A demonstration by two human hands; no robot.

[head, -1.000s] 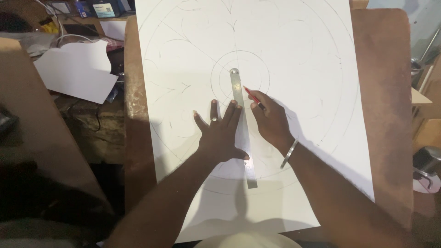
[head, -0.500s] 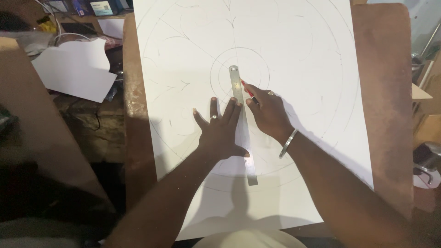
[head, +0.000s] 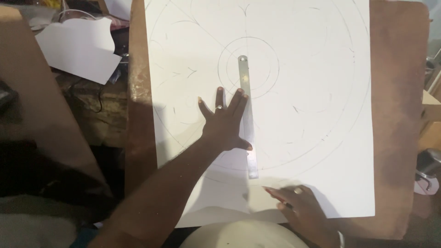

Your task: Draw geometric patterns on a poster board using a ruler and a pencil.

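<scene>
Right hand (head: 296, 209) rested on the lower edge of the drawing sheet (head: 321, 92), fingers loosely curled; couldn't tell whether it gripped a pencil. Left hand (head: 225, 124) was open, fingers spread flat, pinning the steel ruler (head: 243, 73) lengthwise from the sheet's lower part to the centre of the pencilled circles. Looked like the step between ruled lines. Another stroke would need the ruler kept from slipping. Wooden board (head: 399, 92) lay underneath, with loose white paper (head: 78, 50) far left.
</scene>
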